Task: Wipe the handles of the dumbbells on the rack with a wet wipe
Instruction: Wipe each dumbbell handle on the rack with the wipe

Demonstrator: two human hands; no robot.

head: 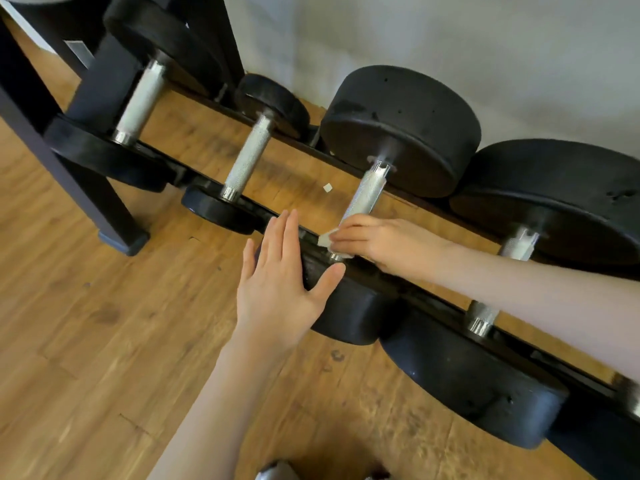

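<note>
Several black dumbbells with knurled silver handles lie across a low black rack (408, 199). My right hand (377, 242) grips a white wet wipe (326, 239) wrapped around the near end of the middle dumbbell's handle (367, 192). My left hand (280, 282) lies flat with straight fingers against that dumbbell's near black head (349, 313), thumb spread toward the handle. Neighbouring handles show to the left (248, 157), far left (140, 102) and right (519, 244).
The rack's dark leg (104, 209) stands on the wooden floor (86, 341) at the left. A small white scrap (327, 187) lies on the floor under the rack. A grey wall (450, 46) runs behind. A large dumbbell head (474, 382) sits at the near right.
</note>
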